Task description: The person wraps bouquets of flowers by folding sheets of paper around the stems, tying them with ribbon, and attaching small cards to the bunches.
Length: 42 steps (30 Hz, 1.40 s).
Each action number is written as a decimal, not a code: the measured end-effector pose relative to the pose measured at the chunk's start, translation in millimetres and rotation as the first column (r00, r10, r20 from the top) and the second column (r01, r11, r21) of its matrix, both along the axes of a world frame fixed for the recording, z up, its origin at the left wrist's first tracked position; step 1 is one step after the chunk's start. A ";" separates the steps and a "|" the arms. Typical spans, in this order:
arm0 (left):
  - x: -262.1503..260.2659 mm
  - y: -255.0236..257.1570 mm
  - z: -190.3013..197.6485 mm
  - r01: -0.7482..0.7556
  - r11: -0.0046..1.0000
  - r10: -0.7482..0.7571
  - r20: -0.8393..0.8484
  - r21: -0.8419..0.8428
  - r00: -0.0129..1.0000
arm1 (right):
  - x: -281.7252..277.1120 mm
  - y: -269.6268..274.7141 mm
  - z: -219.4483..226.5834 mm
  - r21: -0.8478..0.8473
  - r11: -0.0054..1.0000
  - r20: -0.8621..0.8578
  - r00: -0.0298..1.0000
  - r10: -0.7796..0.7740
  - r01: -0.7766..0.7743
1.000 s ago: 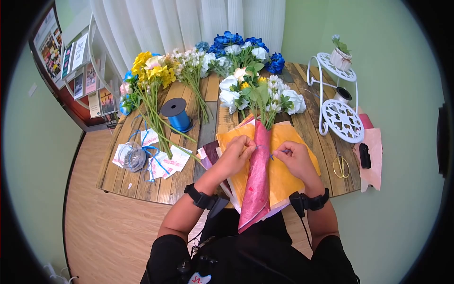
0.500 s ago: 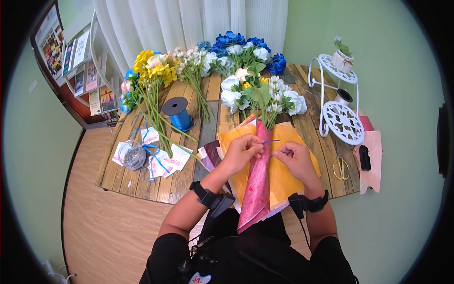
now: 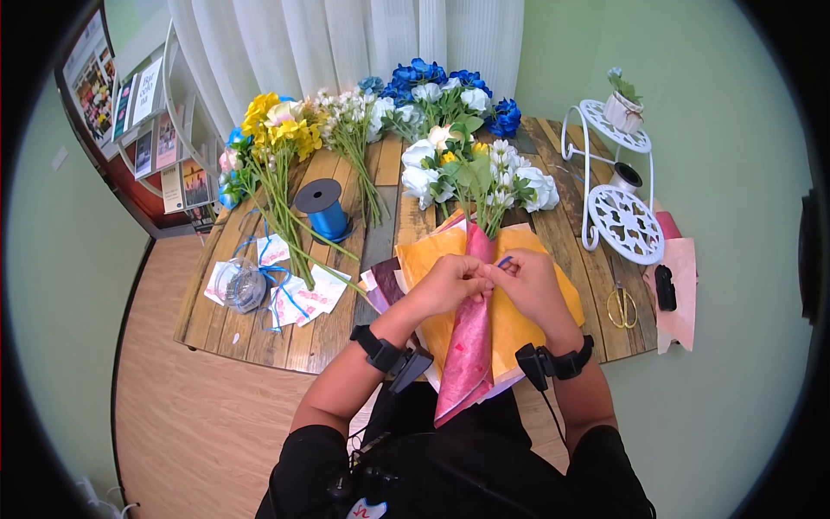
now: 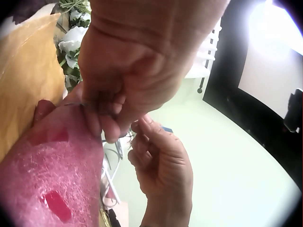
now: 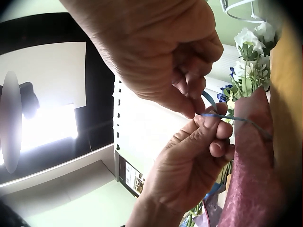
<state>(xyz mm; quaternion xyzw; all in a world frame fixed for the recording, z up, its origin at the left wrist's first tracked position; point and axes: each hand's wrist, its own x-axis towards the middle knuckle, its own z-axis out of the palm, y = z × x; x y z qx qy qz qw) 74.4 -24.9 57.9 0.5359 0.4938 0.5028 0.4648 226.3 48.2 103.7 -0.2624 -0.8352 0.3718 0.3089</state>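
A bouquet of white and yellow flowers (image 3: 474,173) lies on the table, its stems wrapped in a crinkled pink paper cone (image 3: 462,359). A thin blue ribbon (image 5: 240,119) runs from the cone's upper part to my fingers. Just over the wrap, my left hand (image 3: 448,284) pinches the ribbon between thumb and fingertips. My right hand (image 3: 532,281) meets it from the right and pinches a loop of the same ribbon, which stands up between the hands in the right wrist view. Yellow paper (image 3: 519,333) spreads flat beneath the cone.
At the left stand a blue ribbon spool (image 3: 322,212) and a clear round container (image 3: 242,287) on printed cards (image 3: 322,298). More flowers (image 3: 290,130) lie along the back. Gold-handled scissors (image 3: 622,307) and a white two-tier stand (image 3: 624,223) are at the right.
The hands stood apart on either side of the cone with ribbon ends showing. My left hand has moved right and my right hand left and slightly up, so their fingertips meet over the cone.
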 end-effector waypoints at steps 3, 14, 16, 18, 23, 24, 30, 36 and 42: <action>-5.1 -2.0 3.4 0.043 0.999 -0.041 0.078 -0.023 0.996 | -7.1 1.2 0.2 0.059 0.996 0.093 0.993 -0.069 0.064; -11.0 -4.9 1.9 -0.088 0.991 0.109 0.241 -0.098 0.964 | 6.8 -1.2 14.1 0.256 0.962 0.301 0.954 0.009 -0.090; -8.7 -5.7 6.4 -0.100 0.989 0.127 0.264 -0.112 0.956 | 10.4 -1.5 7.7 0.266 0.956 0.264 0.963 0.048 -0.121; -7.1 -5.4 8.3 -0.120 0.986 0.149 0.282 -0.117 0.948 | 13.3 -5.9 5.3 0.275 0.950 0.226 0.970 0.089 -0.151; -10.5 -3.8 4.7 -0.112 0.986 0.143 0.264 -0.126 0.954 | 10.9 -19.3 1.7 0.350 0.904 0.248 0.955 0.165 -0.247; -11.2 -4.1 4.6 -0.108 0.987 0.133 0.226 -0.121 0.965 | 10.8 -19.6 3.0 0.350 0.904 0.248 0.955 0.165 -0.247; 9.7 -17.9 13.6 -0.228 0.784 0.563 -0.506 0.578 0.653 | 1.9 2.7 -8.5 0.119 0.991 0.055 0.997 0.058 -0.064; 16.0 -19.9 15.8 -0.214 0.743 0.523 -0.349 0.634 0.778 | 1.4 20.5 -33.6 -0.100 0.983 -0.011 0.988 0.153 -0.153; 10.9 -17.3 12.2 -0.136 0.782 0.366 -0.271 0.608 0.891 | 0.6 19.9 -24.2 -0.668 0.719 -0.101 0.981 0.167 -0.191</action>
